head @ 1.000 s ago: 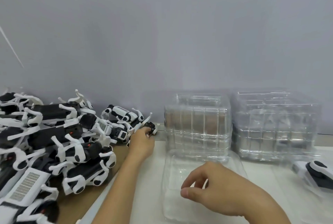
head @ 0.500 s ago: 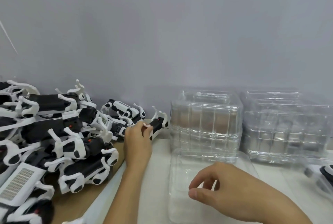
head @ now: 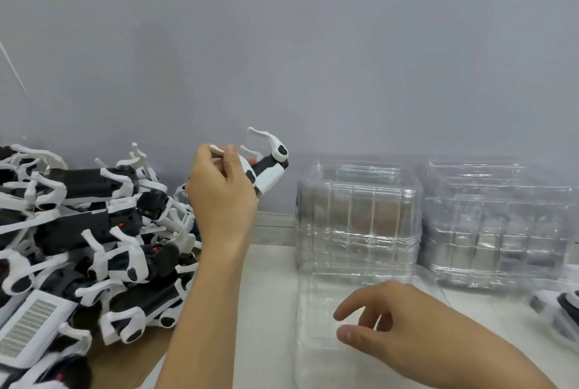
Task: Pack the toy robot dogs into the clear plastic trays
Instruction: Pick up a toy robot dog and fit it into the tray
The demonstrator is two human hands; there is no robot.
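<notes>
My left hand (head: 219, 197) grips a black and white toy robot dog (head: 268, 166) and holds it in the air, above the table, between the pile and the tray stacks. Its white legs stick up to the right of my fingers. A pile of several more toy robot dogs (head: 94, 241) lies on the left. An open clear plastic tray (head: 316, 288) lies flat on the table in front of me. My right hand (head: 407, 335) hovers over or rests on this tray with loosely curled fingers, holding nothing.
Two stacks of clear plastic trays stand against the grey wall, one at centre (head: 357, 216) and one at the right (head: 501, 226). Another toy dog (head: 564, 310) lies at the right edge. Brown cardboard (head: 134, 354) lies under the pile.
My left hand has pulled one toy dog out of the pile's right side and lifted it up. My right hand has stayed over the flat tray.
</notes>
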